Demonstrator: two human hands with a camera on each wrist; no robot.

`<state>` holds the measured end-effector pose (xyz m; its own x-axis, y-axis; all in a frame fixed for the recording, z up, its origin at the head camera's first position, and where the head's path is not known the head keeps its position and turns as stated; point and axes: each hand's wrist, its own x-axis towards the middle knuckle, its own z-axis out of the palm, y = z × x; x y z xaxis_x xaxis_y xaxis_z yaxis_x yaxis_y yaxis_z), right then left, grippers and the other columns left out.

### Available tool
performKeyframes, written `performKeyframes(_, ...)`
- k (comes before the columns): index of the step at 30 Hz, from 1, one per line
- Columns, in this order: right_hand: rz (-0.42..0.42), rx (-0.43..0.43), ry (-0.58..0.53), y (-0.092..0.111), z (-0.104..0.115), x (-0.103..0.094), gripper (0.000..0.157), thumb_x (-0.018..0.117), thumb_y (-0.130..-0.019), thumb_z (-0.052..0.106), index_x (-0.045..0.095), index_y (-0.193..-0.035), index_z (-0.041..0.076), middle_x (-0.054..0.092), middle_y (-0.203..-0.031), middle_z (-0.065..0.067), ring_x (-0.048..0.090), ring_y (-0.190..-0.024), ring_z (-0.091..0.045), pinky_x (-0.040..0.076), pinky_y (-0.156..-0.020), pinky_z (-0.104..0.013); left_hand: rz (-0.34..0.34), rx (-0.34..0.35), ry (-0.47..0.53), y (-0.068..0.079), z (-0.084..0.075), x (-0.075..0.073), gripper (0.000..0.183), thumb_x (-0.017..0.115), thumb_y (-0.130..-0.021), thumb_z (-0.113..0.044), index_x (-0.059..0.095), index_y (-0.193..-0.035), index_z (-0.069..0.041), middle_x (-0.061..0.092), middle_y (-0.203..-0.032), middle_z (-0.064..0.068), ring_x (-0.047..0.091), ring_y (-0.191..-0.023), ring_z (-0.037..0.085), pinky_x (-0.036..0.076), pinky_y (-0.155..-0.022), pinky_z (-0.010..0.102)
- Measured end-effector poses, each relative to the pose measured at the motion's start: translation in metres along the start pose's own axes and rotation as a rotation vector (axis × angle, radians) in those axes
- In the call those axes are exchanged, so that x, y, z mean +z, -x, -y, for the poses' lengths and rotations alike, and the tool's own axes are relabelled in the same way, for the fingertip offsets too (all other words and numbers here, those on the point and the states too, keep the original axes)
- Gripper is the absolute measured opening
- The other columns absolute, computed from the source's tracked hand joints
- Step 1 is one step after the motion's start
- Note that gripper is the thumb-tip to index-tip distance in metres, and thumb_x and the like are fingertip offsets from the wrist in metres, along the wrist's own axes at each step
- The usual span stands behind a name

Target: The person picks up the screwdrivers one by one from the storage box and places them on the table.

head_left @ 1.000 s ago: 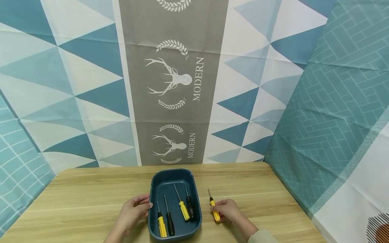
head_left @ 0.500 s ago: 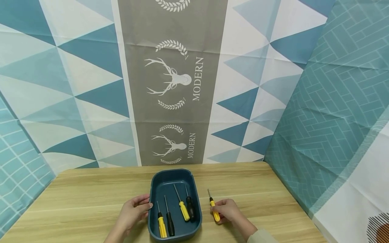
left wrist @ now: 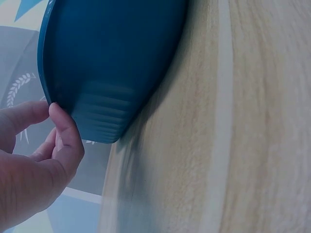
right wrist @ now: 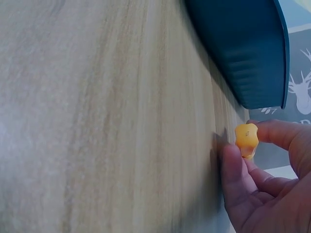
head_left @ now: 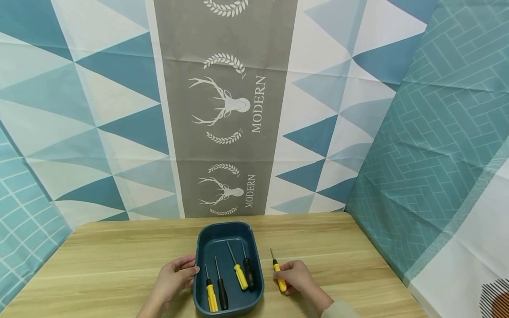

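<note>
A dark blue tray (head_left: 218, 245) stands on the table in the head view. My left hand (head_left: 172, 278) pinches the rim of its left wall between thumb and fingers; the left wrist view shows this hand (left wrist: 41, 160) at the tray's edge. To the right of the tray, my right hand (head_left: 296, 276) grips a yellow screwdriver (head_left: 281, 283) by its handle, its thin shaft pointing away from me. In the right wrist view only the butt of the screwdriver handle (right wrist: 247, 138) shows between thumb and fingers. Its shaft is hidden there.
Inside the tray lie two yellow-handled screwdrivers, one at left (head_left: 212, 297) and one further right (head_left: 240, 277), plus two black-handled ones, at left (head_left: 222, 295) and right (head_left: 248, 273). A patterned cloth wall (head_left: 222, 145) rises behind the wooden table (head_left: 119, 251).
My right hand has shifted very slightly left toward the tray with the screwdriver in its grip. The left hand and the tray have stayed where they were.
</note>
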<state>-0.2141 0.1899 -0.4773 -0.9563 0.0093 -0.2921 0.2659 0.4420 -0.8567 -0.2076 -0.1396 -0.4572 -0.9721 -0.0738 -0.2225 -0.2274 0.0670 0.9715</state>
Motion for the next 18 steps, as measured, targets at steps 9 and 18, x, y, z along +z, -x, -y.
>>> performKeyframes(9, -0.028, -0.021, 0.072, 0.0022, 0.0028, 0.0031, 0.026, 0.071, -0.079, 0.015, 0.062, -0.096, -0.002, 0.059, -0.079, -0.009, 0.052, -0.047, -0.008, 0.047, -0.043, -0.019, 0.000, -0.007, 0.001, -0.0013, 0.0013, 0.0002, 0.050, 0.066, -0.084, -0.008, 0.049, -0.128, 0.007, 0.059, -0.115, 0.019, 0.060, -0.081, 0.015, 0.053, -0.065, 0.029)
performKeyframes(18, -0.078, -0.062, 0.153, 0.0038, 0.0036, 0.0057, 0.026, 0.073, -0.077, 0.017, 0.063, -0.094, 0.000, 0.058, -0.078, -0.006, 0.048, -0.046, -0.008, 0.044, -0.041, -0.019, 0.001, -0.020, -0.016, -0.0023, 0.0010, 0.0000, 0.050, 0.066, -0.085, -0.009, 0.049, -0.129, 0.006, 0.059, -0.116, 0.019, 0.060, -0.082, 0.016, 0.054, -0.067, 0.029)
